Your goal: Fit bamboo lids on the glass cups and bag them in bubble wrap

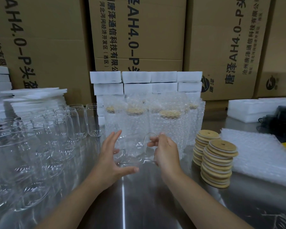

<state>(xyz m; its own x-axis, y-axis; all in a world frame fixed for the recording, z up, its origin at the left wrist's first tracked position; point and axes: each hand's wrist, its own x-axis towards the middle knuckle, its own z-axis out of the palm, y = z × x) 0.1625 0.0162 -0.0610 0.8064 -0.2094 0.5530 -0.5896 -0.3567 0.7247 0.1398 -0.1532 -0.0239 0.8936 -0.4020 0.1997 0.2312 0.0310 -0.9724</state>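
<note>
Head view. A person holds one glass cup (pixel 132 149) on its side, just above a steel table (pixel 139 204), mouth toward the right. The right hand (pixel 165 151) grips the cup at its rim, fingers curled over the edge. The left hand (pixel 111 156) lies at the base end, fingers straight and spread, thumb extended beneath; whether the palm presses on the glass cannot be told. The cup carries no lid.

Right of the hands stand two stacks of bamboo lids (pixel 218 164), side by side, each lid with a small hole. Beyond them a pile of bubble wrap (pixel 257 151) lies flat on the table. Directly behind the held cup stand bagged cups (pixel 155 123), upright, their lids visible through the wrap. Bare glasses (pixel 48 129) crowd the table at left. White foam blocks (pixel 147 80) are stacked behind the bagged cups, against printed cardboard boxes (pixel 139 30).
</note>
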